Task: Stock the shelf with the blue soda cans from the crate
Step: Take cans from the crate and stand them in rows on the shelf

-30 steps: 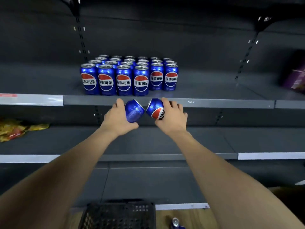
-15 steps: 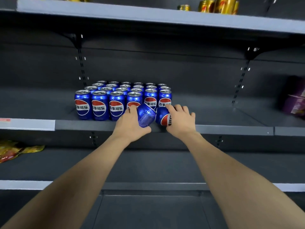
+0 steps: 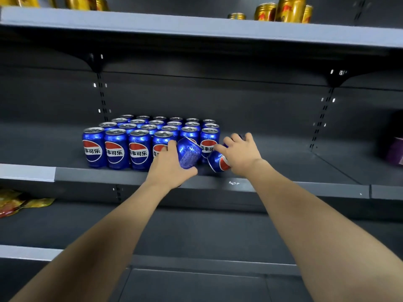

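Left hand [image 3: 169,165] grips a glossy blue soda can [image 3: 189,153] tilted with its printed text side showing, just right of the front row of standing cans [image 3: 139,147] on the middle shelf [image 3: 98,173]. Right hand [image 3: 239,154] curls round a second can [image 3: 218,160], tilted too, its red, white and blue emblem facing near. Both are over the shelf's front edge. Standing cans form tidy rows running far back, silver tops up. Gold cans [image 3: 283,9] stand on the upper shelf [image 3: 196,27].
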Motion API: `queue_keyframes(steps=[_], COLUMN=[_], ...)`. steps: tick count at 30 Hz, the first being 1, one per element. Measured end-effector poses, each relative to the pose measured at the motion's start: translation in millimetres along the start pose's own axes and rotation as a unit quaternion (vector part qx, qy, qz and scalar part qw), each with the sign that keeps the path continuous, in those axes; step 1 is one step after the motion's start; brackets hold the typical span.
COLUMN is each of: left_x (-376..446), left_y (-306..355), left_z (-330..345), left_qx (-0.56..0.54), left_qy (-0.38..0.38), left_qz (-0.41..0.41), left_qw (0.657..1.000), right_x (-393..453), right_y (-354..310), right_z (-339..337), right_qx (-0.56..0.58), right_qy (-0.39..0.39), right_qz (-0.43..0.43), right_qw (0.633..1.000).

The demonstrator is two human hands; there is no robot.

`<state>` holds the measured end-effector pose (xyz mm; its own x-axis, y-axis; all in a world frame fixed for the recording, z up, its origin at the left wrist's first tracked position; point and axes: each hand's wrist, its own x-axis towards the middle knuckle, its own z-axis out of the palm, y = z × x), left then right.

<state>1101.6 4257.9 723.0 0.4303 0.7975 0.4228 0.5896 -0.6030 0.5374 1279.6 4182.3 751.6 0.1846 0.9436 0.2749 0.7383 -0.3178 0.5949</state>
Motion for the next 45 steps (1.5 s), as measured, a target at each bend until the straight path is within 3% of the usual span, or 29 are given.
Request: queue_keyframes(steps=[9, 18, 28, 33, 37, 40, 45], left_x=[26, 41, 48, 47, 49, 52, 54], left_y=[10, 11, 8, 5, 3, 3, 10], left_z=[23, 52, 65, 65, 63, 61, 63], left_qx=[-0.088, -0.127, -0.132, -0.158, -0.15, -0.108, -0.093], left_qy=[0.049, 0.049, 0.053, 0.067, 0.058, 0.043, 0.036], left_qz=[-0.028, 0.015, 0.013, 0.003, -0.003, 0.0, 0.011], left_qw=[0.995, 0.991, 0.99, 0.985, 0.987, 0.993, 0.995], right_x=[32, 53, 56, 51, 45, 44, 49], right_y=[9, -8, -14, -4, 4, 4, 6], right_z=[5, 42, 44, 40, 33, 29, 28], right_qx=[-0.258, -0.367, -0.35, -0.268, -0.186, -0.096, -0.026], right_qy=[-0.001, -0.052, -0.065, -0.061, 0.0, 0.054, 0.162], right_qz=[-0.179, -0.18, -0.156, -0.132, -0.13, -0.081, -0.003], right_qw=[0.949, 0.911, 0.921, 0.952, 0.974, 0.991, 0.986])
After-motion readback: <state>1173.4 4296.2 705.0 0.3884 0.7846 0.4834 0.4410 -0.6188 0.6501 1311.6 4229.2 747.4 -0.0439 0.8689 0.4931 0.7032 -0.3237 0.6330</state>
